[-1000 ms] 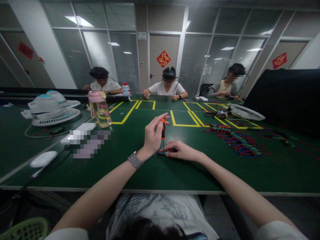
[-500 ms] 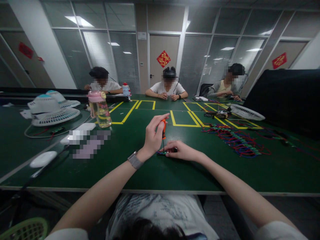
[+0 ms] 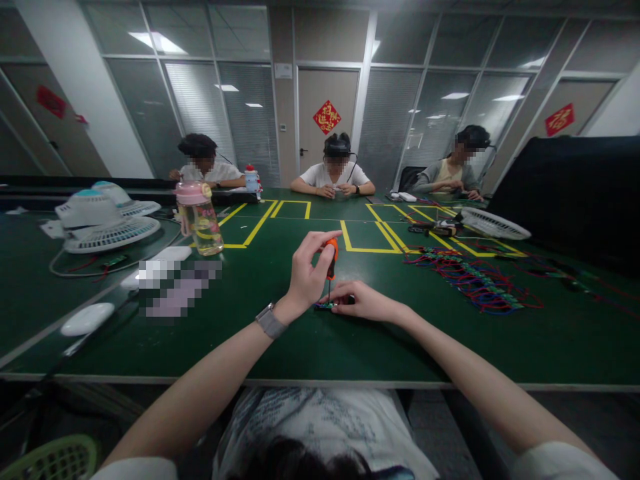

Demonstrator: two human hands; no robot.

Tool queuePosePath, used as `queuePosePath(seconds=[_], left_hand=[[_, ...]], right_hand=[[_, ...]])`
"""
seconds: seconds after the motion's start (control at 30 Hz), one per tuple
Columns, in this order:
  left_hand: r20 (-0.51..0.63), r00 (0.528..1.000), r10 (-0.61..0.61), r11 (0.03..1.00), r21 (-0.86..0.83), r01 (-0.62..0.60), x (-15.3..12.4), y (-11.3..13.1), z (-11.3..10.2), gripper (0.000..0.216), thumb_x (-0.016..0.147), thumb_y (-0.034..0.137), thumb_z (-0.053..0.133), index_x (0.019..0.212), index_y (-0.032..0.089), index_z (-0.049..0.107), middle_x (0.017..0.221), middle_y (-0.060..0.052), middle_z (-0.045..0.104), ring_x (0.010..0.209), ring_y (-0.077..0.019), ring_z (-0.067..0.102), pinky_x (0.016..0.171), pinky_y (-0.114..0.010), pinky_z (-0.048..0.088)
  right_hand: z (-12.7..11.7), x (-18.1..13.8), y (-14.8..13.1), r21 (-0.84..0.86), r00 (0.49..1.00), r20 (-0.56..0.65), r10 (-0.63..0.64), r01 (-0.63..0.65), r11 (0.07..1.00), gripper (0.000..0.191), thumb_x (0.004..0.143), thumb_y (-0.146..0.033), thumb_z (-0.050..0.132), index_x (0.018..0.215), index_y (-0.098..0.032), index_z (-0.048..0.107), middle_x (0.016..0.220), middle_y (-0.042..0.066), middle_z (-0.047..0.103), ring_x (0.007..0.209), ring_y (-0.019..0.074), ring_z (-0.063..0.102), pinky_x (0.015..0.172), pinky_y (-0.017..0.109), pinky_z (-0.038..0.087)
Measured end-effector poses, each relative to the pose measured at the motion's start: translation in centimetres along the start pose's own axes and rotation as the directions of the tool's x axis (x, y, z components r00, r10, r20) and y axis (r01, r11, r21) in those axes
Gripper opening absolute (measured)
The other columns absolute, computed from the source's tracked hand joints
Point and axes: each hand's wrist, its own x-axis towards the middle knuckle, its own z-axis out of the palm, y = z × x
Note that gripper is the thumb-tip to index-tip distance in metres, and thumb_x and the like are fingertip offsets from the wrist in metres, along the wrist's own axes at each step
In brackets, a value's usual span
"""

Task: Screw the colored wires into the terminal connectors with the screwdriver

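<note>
My left hand (image 3: 311, 268) grips an orange and black screwdriver (image 3: 331, 259) by its handle, the index finger stretched out over the top. The screwdriver stands nearly upright, its thin shaft pointing down at a small green circuit board (image 3: 326, 306) on the table. Whether the tip sits in a screw is too small to tell. My right hand (image 3: 356, 300) presses on the board's right side, thumb and fingers closed around its edge and hiding part of it.
Wired circuit boards (image 3: 480, 283) lie in a row to the right, near a white fan grille (image 3: 494, 223). On the left are a pink-lidded bottle (image 3: 200, 219), white fans (image 3: 107, 223) and a white mouse-like object (image 3: 87, 319). Yellow tape (image 3: 370, 251) marks the green table (image 3: 400, 357). Several people sit opposite.
The screwdriver's handle has tilted slightly to the right and now stands more upright, with the left fingers shifting around its top. My right hand stays at the circuit board.
</note>
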Motion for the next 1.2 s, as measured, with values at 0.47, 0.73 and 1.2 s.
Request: queuePosePath(seconds=[0.47,0.73,1.2], left_hand=[[-0.039,0.999,-0.019,0.997,0.079,0.022,0.1,-0.3,0.2,0.021,0.090,0.025,0.058,0.108,0.021,0.067,0.096,-0.004,0.056,0.087,-0.0137,0.057,0.076,-0.025,0.050],[-0.019,0.998,-0.067,0.997,0.030,0.068,0.0,-0.6,0.3,0.027,0.090,0.022,0.058,0.117,0.023,0.063,0.097,-0.003,0.061,0.086,-0.0128,0.060,0.075,-0.023,0.050],[-0.203,0.954,-0.223,0.967,0.074,0.242,0.6,-1.1,0.0,0.018,0.084,0.023,0.065,0.102,0.021,0.070,0.092,-0.003,0.053,0.075,-0.0105,0.055,0.060,-0.019,0.047]], right_hand=[[0.2,0.1,-0.1,-0.010,0.995,-0.072,0.070,-0.071,0.997,0.019,0.081,-0.020,0.066,0.096,-0.013,0.074,0.081,0.004,0.060,0.065,0.0115,0.054,0.063,0.024,0.045],[0.8,0.1,-0.1,0.050,0.973,-0.184,0.140,-0.133,0.990,0.012,0.074,-0.014,0.067,0.082,-0.015,0.059,0.069,-0.002,0.057,0.061,0.0113,0.053,0.058,0.022,0.043],[0.5,-0.1,-0.3,-0.097,0.974,-0.223,0.034,-0.057,0.994,0.007,0.077,-0.018,0.069,0.082,-0.015,0.073,0.073,0.004,0.071,0.065,0.0144,0.064,0.065,0.023,0.049]])
